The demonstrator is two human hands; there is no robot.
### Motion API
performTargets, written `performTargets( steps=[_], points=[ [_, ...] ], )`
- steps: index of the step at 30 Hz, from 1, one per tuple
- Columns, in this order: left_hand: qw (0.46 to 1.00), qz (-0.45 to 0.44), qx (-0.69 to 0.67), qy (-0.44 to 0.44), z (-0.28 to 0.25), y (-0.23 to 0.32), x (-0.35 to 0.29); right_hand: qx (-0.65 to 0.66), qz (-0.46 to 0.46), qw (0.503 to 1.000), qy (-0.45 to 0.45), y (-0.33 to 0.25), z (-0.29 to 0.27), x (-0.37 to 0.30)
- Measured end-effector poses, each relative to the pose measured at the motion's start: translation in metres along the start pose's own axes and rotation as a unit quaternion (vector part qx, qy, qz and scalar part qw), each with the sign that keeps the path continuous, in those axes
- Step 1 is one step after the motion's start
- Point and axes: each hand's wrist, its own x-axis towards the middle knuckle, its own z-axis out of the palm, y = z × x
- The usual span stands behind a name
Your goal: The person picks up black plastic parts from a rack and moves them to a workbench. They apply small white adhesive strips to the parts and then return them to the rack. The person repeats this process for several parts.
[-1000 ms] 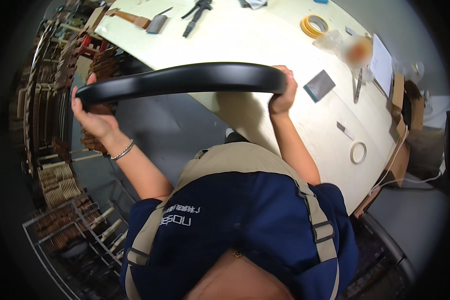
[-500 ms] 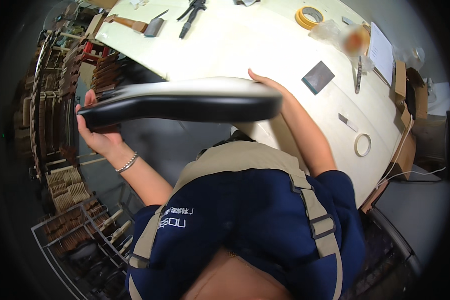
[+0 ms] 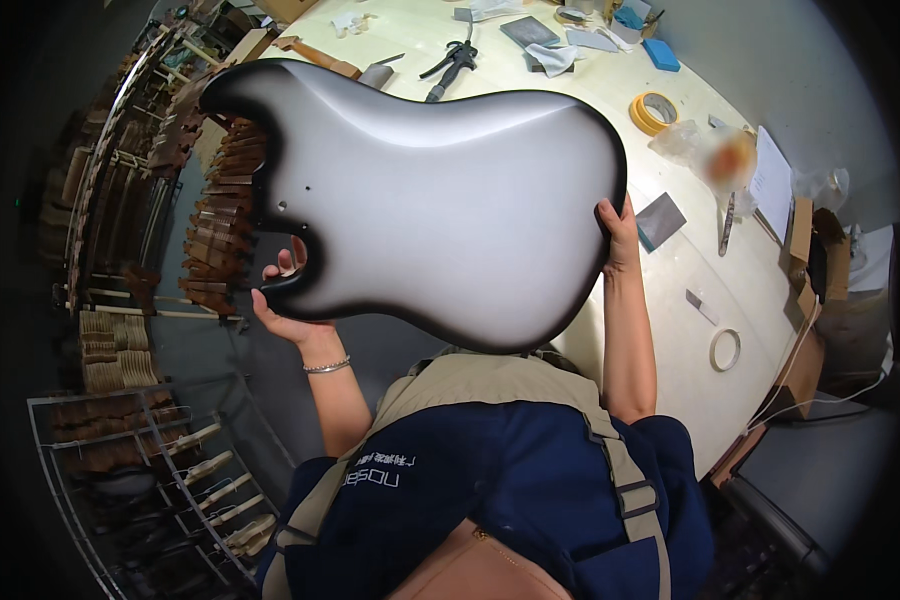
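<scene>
An electric guitar body (image 3: 430,210), silvery white fading to black at its rim, is held up in front of me with its broad face showing. My left hand (image 3: 298,300) grips the lower horn at its left end, the fingers curling around from behind. At the rounded right end, my right hand (image 3: 618,235) clasps the edge, thumb on the face and the other fingers hidden behind. A few small holes show near the neck cutout on the left.
Behind the guitar body stretches a pale worktable (image 3: 690,400). On it lie a black air blow gun (image 3: 454,68), yellow tape rolls (image 3: 654,113), a dark sanding sheet (image 3: 661,221), a blue block (image 3: 661,54) and a pale tape ring (image 3: 725,350). Racks of wooden parts (image 3: 220,225) stand at the left.
The guitar body has turned from nearly edge-on to showing its broad face. Both hands have kept hold of its ends, and my right hand has shifted a little right and down.
</scene>
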Motion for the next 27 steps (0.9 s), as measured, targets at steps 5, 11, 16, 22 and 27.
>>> performTargets(
  steps=[5, 11, 16, 22, 27],
  points=[
    [0.996, -0.027, -0.049, -0.064, -0.016, 0.001, -0.010, 0.003, -0.069, 0.997, -0.020, -0.018, 0.009, -0.019],
    [0.995, -0.051, -0.068, -0.047, -0.028, 0.002, -0.010, -0.016, -0.113, 0.993, -0.032, -0.033, 0.026, -0.028],
    [0.999, -0.037, -0.002, 0.014, -0.030, 0.006, 0.002, 0.066, -0.019, 0.997, -0.032, -0.052, 0.038, -0.027],
    [0.986, -0.037, 0.103, 0.124, -0.018, 0.006, 0.023, 0.196, 0.061, 0.966, -0.156, -0.061, 0.023, -0.012],
    [0.971, -0.061, 0.134, 0.188, 0.011, -0.002, 0.026, 0.121, 0.070, 0.990, -0.028, -0.059, 0.009, -0.017]
  ],
)
